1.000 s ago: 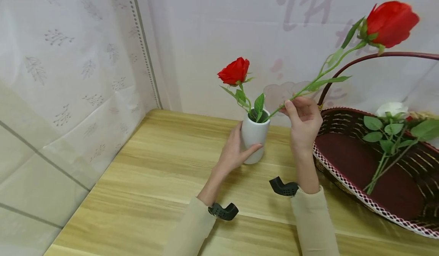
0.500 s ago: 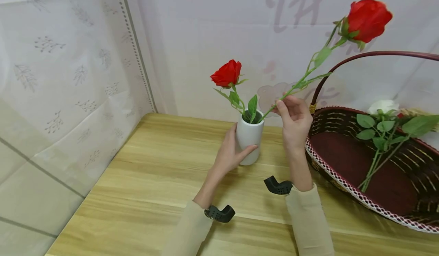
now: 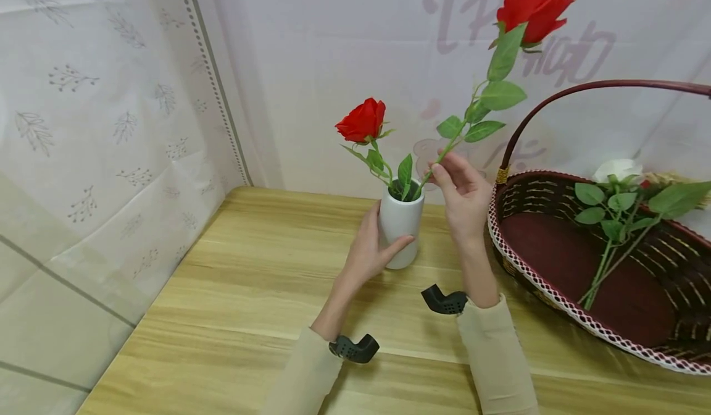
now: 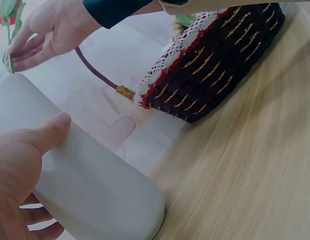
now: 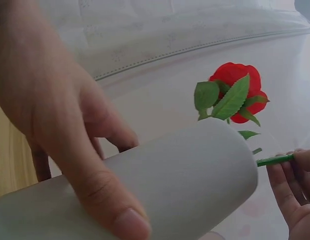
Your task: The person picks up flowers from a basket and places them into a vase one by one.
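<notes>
A white vase [image 3: 401,226] stands upright on the wooden table, and my left hand [image 3: 368,248] grips its side, thumb across the front. One red rose [image 3: 362,120] stands in the vase, leaning left. My right hand [image 3: 465,196] pinches the green stem of a second, taller red rose [image 3: 534,10] just above the rim. That stem's lower end is inside the vase, leaning right; how deep it reaches is hidden. In the right wrist view the pinched stem [image 5: 275,160] enters the vase mouth. The left wrist view shows my left thumb [image 4: 54,131] against the vase wall.
A dark woven basket [image 3: 555,304] with lace trim and an arched handle [image 3: 600,86] stands at the right. A white rose [image 3: 618,171] with leafy stems lies in it. Patterned cloth [image 3: 311,81] hangs behind the wooden table [image 3: 233,291].
The taller rose has swung left and more upright, and its stem has turned so the leaves face differently. My right hand has shifted slightly left. My left hand still holds the vase.
</notes>
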Demonstrator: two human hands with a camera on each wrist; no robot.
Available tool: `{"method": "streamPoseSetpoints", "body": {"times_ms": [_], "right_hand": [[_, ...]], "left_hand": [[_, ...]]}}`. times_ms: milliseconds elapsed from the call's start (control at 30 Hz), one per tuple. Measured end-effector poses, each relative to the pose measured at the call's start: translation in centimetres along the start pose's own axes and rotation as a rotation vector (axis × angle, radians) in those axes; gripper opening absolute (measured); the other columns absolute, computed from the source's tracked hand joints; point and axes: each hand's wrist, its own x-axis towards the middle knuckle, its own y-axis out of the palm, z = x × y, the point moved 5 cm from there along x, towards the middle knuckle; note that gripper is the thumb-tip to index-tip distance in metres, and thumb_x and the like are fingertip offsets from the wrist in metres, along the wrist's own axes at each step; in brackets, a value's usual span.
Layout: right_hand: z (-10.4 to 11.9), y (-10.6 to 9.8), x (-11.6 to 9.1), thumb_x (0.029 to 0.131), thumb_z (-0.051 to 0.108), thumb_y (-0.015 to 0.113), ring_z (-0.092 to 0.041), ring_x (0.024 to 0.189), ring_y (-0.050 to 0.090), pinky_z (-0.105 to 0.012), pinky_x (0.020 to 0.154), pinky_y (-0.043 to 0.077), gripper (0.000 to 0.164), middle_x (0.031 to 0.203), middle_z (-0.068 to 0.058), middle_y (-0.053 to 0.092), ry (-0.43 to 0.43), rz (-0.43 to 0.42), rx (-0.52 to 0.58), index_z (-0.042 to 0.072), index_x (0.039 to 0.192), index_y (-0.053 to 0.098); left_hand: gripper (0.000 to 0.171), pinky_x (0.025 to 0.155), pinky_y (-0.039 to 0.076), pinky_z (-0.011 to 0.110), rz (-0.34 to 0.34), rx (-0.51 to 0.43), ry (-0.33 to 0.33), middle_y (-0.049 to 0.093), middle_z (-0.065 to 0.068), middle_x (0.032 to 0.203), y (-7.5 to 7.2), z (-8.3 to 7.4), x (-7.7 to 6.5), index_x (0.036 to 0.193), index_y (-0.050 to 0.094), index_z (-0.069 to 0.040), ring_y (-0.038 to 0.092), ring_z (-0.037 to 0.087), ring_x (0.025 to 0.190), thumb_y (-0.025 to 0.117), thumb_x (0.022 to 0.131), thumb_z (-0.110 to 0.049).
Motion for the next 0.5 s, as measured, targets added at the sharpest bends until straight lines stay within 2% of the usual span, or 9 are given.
{"method": "streamPoseSetpoints", "body": {"times_ms": [200,333,500], "right_hand": [[-1.0,0.4,-0.2,0.092,-0.012,0.066,-0.017,0.078,0.07,-0.029,0.074,0.058,0.022,0.096,-0.007,0.075,0.092,0.011,-0.015,-0.021,0.111,0.063],[-1.5,0.3,-0.4,0.095,-0.005,0.066,-0.014,0.074,0.069,-0.027,0.071,0.058,0.022,0.093,-0.003,0.075,0.108,0.001,-0.088,-0.019,0.112,0.064],[-1.7,0.3,-0.5,0.094,-0.006,0.067,-0.012,0.075,0.068,-0.025,0.071,0.057,0.019,0.095,0.001,0.075,0.116,-0.02,-0.129,-0.021,0.105,0.063]], "left_hand": [[0.094,0.104,0.044,0.048,-0.006,0.002,0.002,0.044,0.015,0.15,-0.1,-0.1,0.0,0.157,0.027,-0.008,0.048,0.028,0.13,0.078,0.087,-0.045],[0.094,0.104,0.045,0.049,-0.002,0.0,-0.001,0.044,0.014,0.15,-0.1,-0.1,0.0,0.157,0.027,-0.008,0.048,0.028,0.13,0.078,0.088,-0.045],[0.094,0.103,0.045,0.049,0.006,-0.002,-0.01,0.043,0.014,0.15,0.0,0.0,-0.1,0.157,0.027,-0.008,0.048,0.028,0.13,0.078,0.088,-0.046]]}}
